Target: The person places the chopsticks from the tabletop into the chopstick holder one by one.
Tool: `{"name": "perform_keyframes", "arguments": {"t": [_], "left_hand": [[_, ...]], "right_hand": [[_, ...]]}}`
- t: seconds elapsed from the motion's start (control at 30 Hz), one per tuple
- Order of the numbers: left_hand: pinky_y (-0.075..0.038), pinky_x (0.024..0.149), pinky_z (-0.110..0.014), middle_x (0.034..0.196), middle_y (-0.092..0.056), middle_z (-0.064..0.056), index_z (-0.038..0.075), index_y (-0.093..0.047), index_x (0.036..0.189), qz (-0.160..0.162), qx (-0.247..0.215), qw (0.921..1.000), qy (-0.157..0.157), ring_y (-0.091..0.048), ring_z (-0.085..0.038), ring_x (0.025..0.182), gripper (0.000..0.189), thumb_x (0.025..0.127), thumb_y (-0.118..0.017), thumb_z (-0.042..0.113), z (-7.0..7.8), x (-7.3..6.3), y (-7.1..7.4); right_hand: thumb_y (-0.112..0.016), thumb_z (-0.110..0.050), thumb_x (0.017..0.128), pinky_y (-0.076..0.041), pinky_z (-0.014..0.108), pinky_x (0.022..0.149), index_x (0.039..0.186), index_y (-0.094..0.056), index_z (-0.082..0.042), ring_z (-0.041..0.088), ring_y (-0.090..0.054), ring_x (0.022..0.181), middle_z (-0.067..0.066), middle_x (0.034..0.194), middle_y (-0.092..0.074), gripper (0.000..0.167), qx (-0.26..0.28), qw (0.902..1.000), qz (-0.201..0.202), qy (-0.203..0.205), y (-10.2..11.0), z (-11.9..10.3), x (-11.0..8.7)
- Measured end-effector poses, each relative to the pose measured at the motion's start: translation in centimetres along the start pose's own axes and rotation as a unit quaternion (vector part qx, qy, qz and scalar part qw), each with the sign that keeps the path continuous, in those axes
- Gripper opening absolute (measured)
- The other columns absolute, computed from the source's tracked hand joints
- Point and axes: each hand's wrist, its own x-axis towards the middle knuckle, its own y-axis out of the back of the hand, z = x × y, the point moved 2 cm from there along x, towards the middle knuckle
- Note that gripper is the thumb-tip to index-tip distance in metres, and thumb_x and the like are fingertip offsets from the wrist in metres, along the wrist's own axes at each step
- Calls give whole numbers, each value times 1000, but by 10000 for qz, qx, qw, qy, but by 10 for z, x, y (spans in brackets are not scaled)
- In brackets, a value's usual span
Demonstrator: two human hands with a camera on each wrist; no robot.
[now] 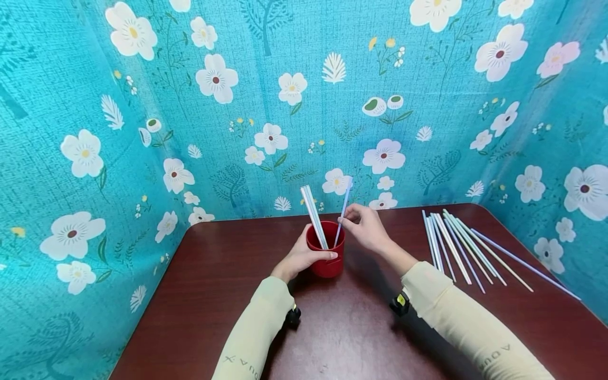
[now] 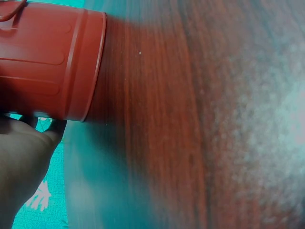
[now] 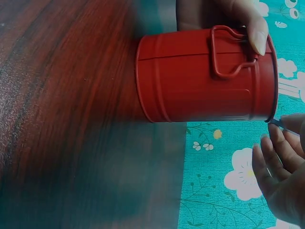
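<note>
A red metal bucket [image 1: 328, 268] with a wire handle [image 3: 215, 52] stands on the table. My left hand [image 1: 304, 256] grips it from the left, thumb over the near rim. Several pale straws [image 1: 313, 216] lean to the left inside the bucket. On the right side of the opening, my right hand [image 1: 366, 227] pinches a bluish-purple straw [image 1: 347, 195] whose lower end is inside the bucket. In the right wrist view the right hand [image 3: 281, 176] is beside the rim. Only part of the left hand [image 2: 26, 148] shows in the left wrist view, beside the bucket [image 2: 47, 62].
Several loose straws [image 1: 458, 248] in white, green, blue and purple lie fanned out on the right of the dark red-brown table [image 1: 214, 306]. One purple straw [image 1: 527, 265] slants toward the table's right edge. A blue flowered cloth [image 1: 266, 184] hangs behind the table and at its sides.
</note>
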Motion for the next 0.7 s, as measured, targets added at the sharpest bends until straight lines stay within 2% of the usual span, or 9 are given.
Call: {"name": "perform_keyframes", "arguments": {"t": [0.17,0.4,0.53,0.7], "left_hand": [[-56,95,-45,144,-54,-3,20,-37,149,33,27,10000,3,-49,-22,130,90,76,-91,25,0,0,0],[-56,94,-45,146,-52,-6,22,-37,148,32,-4,10000,55,-49,-23,131,91,75,-91,27,-1,0,0],[-56,94,-45,146,-51,-7,27,-39,145,43,-38,10000,75,-49,-22,131,88,75,-92,27,-2,0,0],[-56,95,-45,146,-52,-5,24,-38,147,23,-22,10000,20,-48,-23,131,90,76,-91,26,-2,1,1]], "right_hand": [[-73,-16,96,-55,39,79,96,-70,-8,23,-67,85,7,89,-73,8,-47,9999,-90,-80,-3,4,-1],[-74,-15,95,-54,37,75,93,-70,-8,23,-65,83,6,89,-73,8,-5,9994,-313,-140,-6,4,2],[-73,-14,95,-54,39,78,93,-70,-7,22,-64,84,7,90,-73,8,-73,9988,-453,-155,-10,3,5],[-73,-15,95,-56,40,80,96,-70,-8,24,-65,86,7,93,-74,7,-79,9982,-538,-246,-12,2,8]]}}
